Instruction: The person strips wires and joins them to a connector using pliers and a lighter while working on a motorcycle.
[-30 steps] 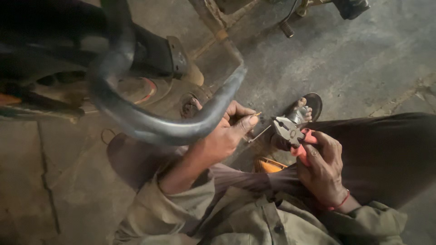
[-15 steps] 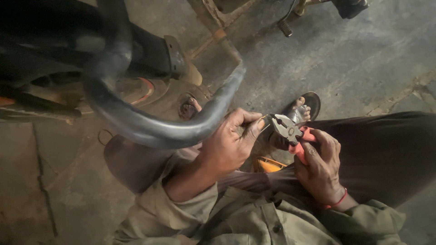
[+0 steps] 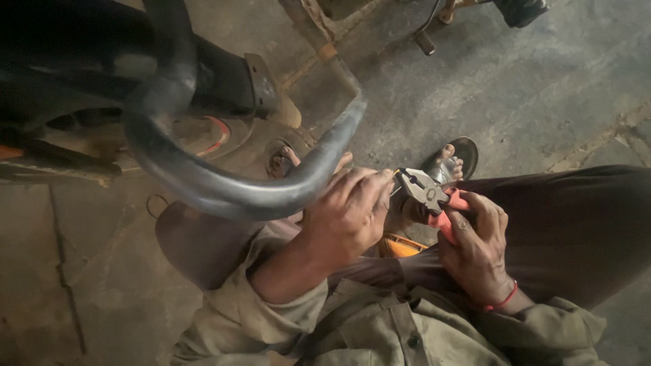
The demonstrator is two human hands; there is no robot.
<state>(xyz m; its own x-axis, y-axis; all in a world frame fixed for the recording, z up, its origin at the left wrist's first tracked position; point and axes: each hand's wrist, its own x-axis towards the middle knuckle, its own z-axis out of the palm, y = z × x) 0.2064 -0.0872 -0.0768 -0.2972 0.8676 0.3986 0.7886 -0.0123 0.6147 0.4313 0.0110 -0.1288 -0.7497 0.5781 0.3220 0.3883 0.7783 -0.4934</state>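
The right hand (image 3: pixel 475 247) grips the red-handled pliers (image 3: pixel 427 193), its fingers clenched around the handles; the tips meet the left hand (image 3: pixel 346 217). The left fingers pinch something small at the plier tips, just under the curved metal tube (image 3: pixel 224 186); what it is I cannot tell. To do this well, I think the piece must be held steady and squeezed slowly.

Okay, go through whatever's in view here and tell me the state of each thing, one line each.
Pliers: gripped by their red handles, jaws at the left fingertips.
Right hand: closed around the pliers' handles.
Left hand: fingers pinched together at the pliers' tip; what they pinch is hidden.
Curved metal bar: bent in an arc, above the left hand.
Sandals: worn, on the concrete floor.
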